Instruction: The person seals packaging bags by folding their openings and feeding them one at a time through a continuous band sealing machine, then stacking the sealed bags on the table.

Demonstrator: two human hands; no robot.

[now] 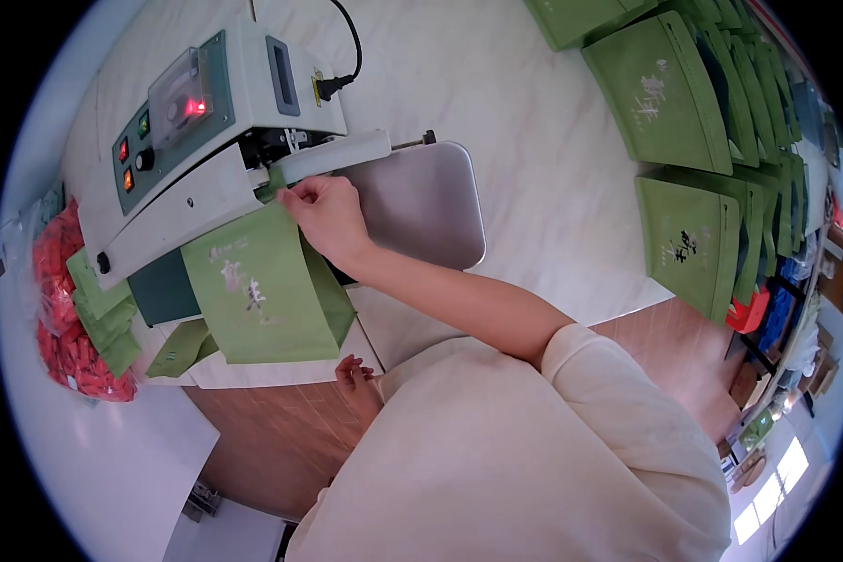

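A green pouch (pixel 253 290) with white printed characters hangs in front of a sealing machine (pixel 187 178), its top edge running into the machine's slot. My right hand (pixel 326 217) reaches across and pinches the pouch's top corner, fingers and thumb closed at the slot's right end. Close to my body, my left hand (pixel 354 377) hangs low with loosely bent, parted fingers and holds nothing. It is near the pouch's lower right corner without touching it. Behind the hanging pouch a dark green panel (pixel 164 288) shows, partly covered.
A metal tray (pixel 431 206) adjoins the machine. A power cable (pixel 354 37) rises behind it. Rows of standing green pouches (pixel 665 94) line the table's right side. Red packets (pixel 66 318) in clear plastic and flat green pouches (pixel 103 314) lie at left.
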